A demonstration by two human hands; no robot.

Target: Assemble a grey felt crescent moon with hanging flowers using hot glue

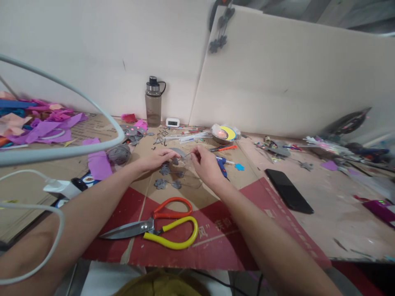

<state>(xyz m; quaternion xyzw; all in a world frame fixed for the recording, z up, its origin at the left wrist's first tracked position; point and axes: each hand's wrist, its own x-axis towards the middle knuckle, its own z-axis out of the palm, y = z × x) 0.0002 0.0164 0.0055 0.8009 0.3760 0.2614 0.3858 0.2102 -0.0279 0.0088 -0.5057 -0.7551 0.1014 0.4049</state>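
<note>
My left hand [160, 158] is closed in a pinch on a small grey felt piece [177, 153] above the cardboard. My right hand [206, 163] is closed too, pinching a thin needle-like thing [185, 156] that points at that piece. Several grey felt flowers [168, 176] lie on the cardboard just below both hands. Large scissors [160, 227] with one orange and one yellow handle lie nearer to me, untouched. A blue glue gun [222, 164] lies just right of my right hand.
A water bottle [153, 102] and a small white clock [172, 122] stand at the back wall. Purple and pink paper scraps [43, 125] pile at the left. A black phone [288, 190] lies to the right. A white cable [61, 150] crosses the left foreground.
</note>
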